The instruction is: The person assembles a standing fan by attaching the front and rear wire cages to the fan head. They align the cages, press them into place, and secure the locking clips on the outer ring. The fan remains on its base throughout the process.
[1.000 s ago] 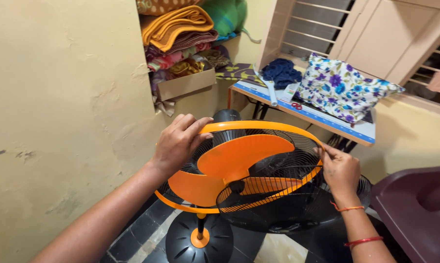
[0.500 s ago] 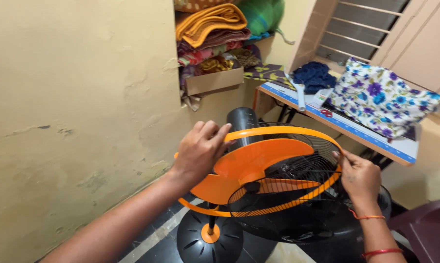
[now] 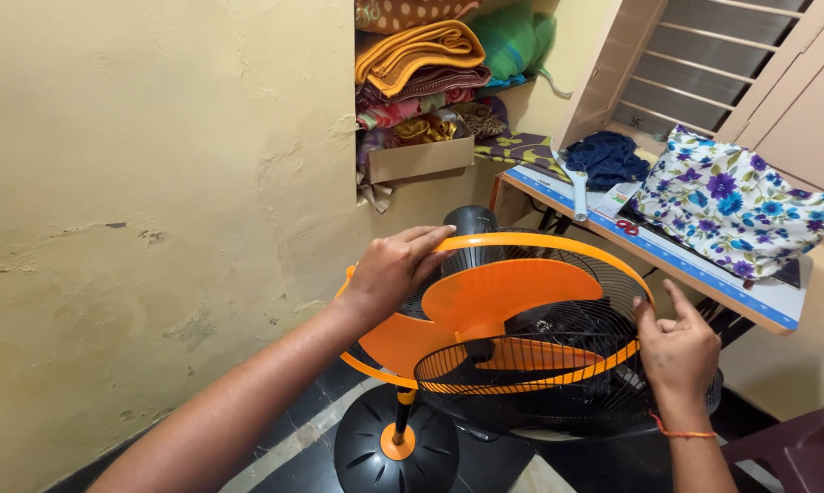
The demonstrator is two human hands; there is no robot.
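Pedestal fan (image 3: 494,319) stands on the dark tiled floor (image 3: 302,429) beside the yellow wall (image 3: 156,210), head tipped so the face looks upward; orange blades (image 3: 503,297) exposed, orange rim (image 3: 531,242) around the rear cage, loose black front grille (image 3: 521,383) lying low across the near side, its far edge overlapping the rim. Left hand (image 3: 396,267) lies palm-down over the rim's far-left arc, fingers flat and extended across it rather than curled; its grip is loose, resting on the rim, and whether the fingers close beneath it cannot be told. Right hand (image 3: 677,342) sits at the rim's right edge, fingers partly spread, index raised, thumb side touching the rim and grille wires; its grip is open, with nothing closed in it. Compared with half a second ago: the right hand then pinched the rim edge with bunched fingers, now they are spread; the left fingers were curled on the rim, now flatter. View has shifted so the fan sits slightly further right and lower. Round black base (image 3: 396,447) shows below. Behind, a counter (image 3: 667,260) carries a floral cushion (image 3: 740,205) and a dark blue cloth (image 3: 608,160); folded fabrics (image 3: 421,64) fill a wall niche.
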